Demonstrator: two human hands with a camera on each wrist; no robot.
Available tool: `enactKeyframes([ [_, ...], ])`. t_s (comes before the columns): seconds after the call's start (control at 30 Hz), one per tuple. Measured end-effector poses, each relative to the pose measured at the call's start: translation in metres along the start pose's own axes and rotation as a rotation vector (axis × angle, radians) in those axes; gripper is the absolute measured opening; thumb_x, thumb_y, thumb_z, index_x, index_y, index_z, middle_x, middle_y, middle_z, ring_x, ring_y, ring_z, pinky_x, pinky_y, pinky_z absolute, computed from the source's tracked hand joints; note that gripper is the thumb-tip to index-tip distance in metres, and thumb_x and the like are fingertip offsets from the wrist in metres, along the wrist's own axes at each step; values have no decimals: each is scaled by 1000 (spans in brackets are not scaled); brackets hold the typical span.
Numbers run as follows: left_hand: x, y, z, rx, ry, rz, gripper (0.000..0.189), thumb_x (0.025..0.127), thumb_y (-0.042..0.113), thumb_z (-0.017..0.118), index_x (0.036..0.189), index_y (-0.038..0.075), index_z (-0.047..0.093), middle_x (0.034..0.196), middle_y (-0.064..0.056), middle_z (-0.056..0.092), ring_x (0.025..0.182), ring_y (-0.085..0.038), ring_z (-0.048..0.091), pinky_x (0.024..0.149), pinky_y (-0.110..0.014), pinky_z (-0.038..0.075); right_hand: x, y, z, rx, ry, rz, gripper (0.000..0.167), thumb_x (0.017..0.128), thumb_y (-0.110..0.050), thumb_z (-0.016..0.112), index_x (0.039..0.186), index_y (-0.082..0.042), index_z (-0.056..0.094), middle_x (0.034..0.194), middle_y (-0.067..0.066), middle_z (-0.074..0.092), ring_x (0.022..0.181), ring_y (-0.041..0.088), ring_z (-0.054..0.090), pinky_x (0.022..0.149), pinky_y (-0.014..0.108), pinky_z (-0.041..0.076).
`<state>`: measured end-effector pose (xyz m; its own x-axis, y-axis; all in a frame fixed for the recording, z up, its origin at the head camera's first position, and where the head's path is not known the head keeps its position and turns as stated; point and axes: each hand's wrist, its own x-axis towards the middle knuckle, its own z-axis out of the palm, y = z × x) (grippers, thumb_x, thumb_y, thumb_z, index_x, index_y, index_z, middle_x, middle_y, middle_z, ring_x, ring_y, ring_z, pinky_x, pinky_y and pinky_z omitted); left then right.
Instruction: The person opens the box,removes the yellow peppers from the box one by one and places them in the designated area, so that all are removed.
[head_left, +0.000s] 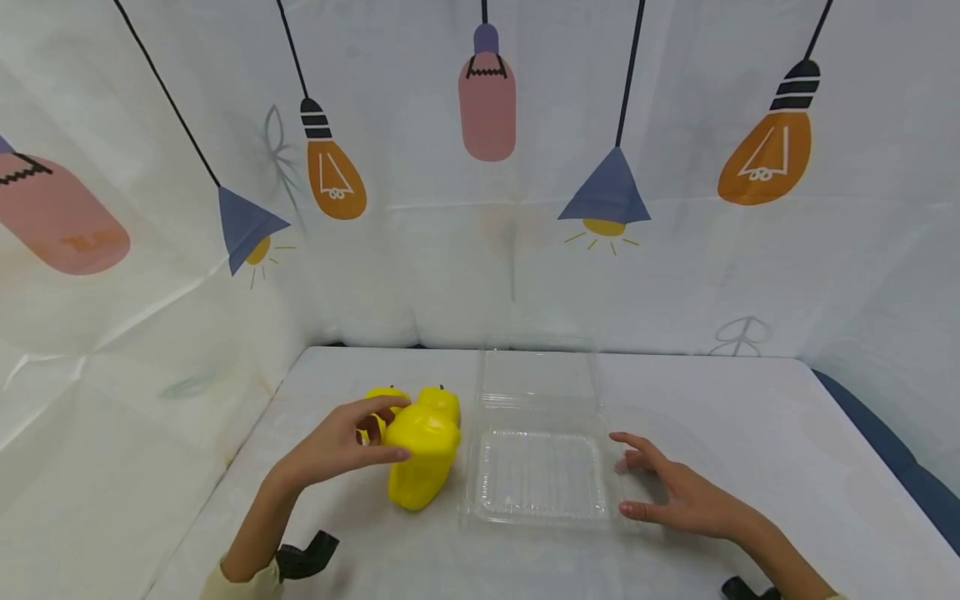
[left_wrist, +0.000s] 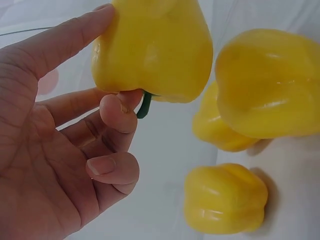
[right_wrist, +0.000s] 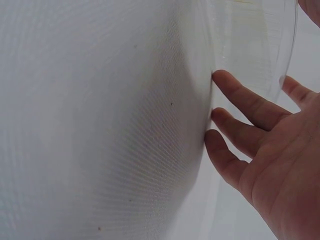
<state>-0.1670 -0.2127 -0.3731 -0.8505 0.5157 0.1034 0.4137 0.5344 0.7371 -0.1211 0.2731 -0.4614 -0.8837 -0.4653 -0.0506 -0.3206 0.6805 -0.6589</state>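
Note:
My left hand point(head_left: 341, 442) grips a yellow bell pepper point(head_left: 422, 429) between thumb and fingers. In the left wrist view, the held pepper point(left_wrist: 155, 50) shows its green stem pointing down beside my fingertips. More yellow bell peppers sit close behind and below it, such as the one point(left_wrist: 225, 200) at the bottom of that view. A clear plastic clamshell box point(head_left: 542, 475) lies with its lid raised back, right of the peppers. My right hand point(head_left: 675, 492) is at the box's right side, fingers spread and loosely bent, holding nothing. Its fingertips point(right_wrist: 222, 80) meet the white surface near the box's rim.
The white table point(head_left: 720, 400) reaches back to a white cloth point(head_left: 420, 267) printed with lamps and bulbs. Cloth also hangs along the left side. A dark blue edge point(head_left: 892, 450) shows past the table's right side.

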Motion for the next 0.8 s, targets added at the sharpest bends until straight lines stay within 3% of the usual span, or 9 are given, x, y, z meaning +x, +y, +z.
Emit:
enactKeyframes([
  [0.33,-9,-7,-8,32,4,-23,57,80,35,83,131,20,60,96,0,61,72,-15,59,60,-28,48,-1,-1,0,-6,5,-2,84,89,-47,70,154,-28,21,123,-8,58,122,29,53,92,55,45],
  [0.57,-17,-14,-14,36,10,-30,57,81,33,82,130,15,60,96,0,60,72,-15,59,59,-27,48,0,-1,0,-12,4,-3,84,89,-47,70,154,-28,20,122,-9,59,122,29,53,93,56,44],
  [0.8,-28,-22,-22,33,37,-34,55,81,29,83,129,17,59,96,0,60,73,-14,59,59,-28,48,0,1,0,-14,9,-17,84,90,-47,70,154,-27,20,123,-10,59,122,27,53,93,54,45],
])
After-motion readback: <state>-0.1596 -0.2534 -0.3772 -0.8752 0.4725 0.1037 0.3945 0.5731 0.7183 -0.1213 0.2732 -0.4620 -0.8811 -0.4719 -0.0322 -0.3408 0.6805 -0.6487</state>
